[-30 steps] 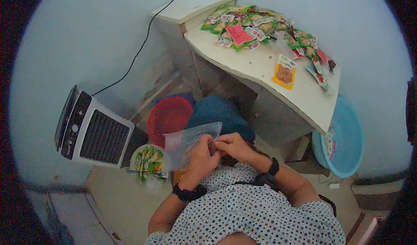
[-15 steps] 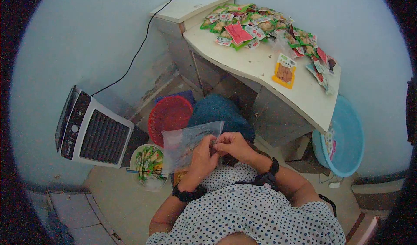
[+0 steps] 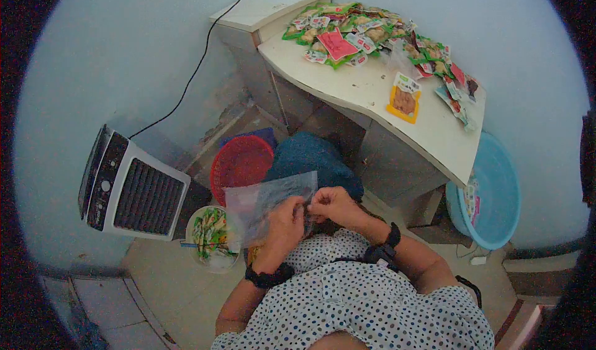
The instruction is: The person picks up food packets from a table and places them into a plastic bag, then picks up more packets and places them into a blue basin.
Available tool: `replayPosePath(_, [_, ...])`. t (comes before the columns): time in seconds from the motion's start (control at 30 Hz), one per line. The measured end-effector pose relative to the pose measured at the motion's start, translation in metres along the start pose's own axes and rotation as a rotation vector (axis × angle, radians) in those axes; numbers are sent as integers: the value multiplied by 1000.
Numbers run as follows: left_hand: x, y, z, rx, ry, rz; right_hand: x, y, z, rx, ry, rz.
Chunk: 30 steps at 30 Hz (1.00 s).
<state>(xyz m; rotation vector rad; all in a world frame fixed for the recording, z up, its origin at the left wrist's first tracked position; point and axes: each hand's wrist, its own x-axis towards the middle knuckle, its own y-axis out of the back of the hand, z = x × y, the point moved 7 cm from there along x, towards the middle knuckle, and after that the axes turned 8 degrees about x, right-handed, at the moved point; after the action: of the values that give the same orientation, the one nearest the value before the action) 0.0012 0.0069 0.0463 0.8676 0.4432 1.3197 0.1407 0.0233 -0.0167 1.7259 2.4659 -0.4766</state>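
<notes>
Holding: left hand (image 3: 285, 226) is pinching the clear bag (image 3: 247, 208); right hand (image 3: 337, 206) is pressing fingertips together, can't tell on what
Bag: hanging mostly left, maybe slipping if 1 grip's loosening

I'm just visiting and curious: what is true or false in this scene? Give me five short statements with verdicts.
1. The left hand and right hand are close together at a clear plastic bag. True.
2. The blue tub stands on top of the desk. False: the tub is low down beside the desk.
3. A yellow-edged packet lies apart from the heap of packets. True.
4. Only one wrist wears a band. False: both do, a left band and a right band.
5. A red basket is on the floor-side, below the desktop. True.
</notes>
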Motion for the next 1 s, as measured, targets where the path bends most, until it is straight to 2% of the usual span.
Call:
replayPosePath(0.07, [0,3,-5,41,103,10,0,1,5,-11,5,7])
replayPosePath(0.17, [-1,19,-6,-2,100,205,-8,10,6,-67,-64,61])
replayPosePath(0.27, [3,40,31,156,-62,289,-8,17,6,-331,3,115])
replayPosePath(0.37, [2,29,36,238,-210,216,-24,14,-36,-482,248,389])
replayPosePath(0.47, [2,20,31,249,-210,154,-40,0,-87,-747,589,529])
replayPosePath(0.57, [1,22,34,206,-206,150,-35,-12,-91,-973,789,261])
replayPosePath(0.67, [1,20,37,191,-149,-8,-23,-9,-68,-939,757,202])
replayPosePath(0.87, [-5,25,39,419,-205,87,-22,-7,-75,-961,773,255])
replayPosePath(1.0, [-7,27,38,457,-253,135,-21,-12,-75,-949,831,215])
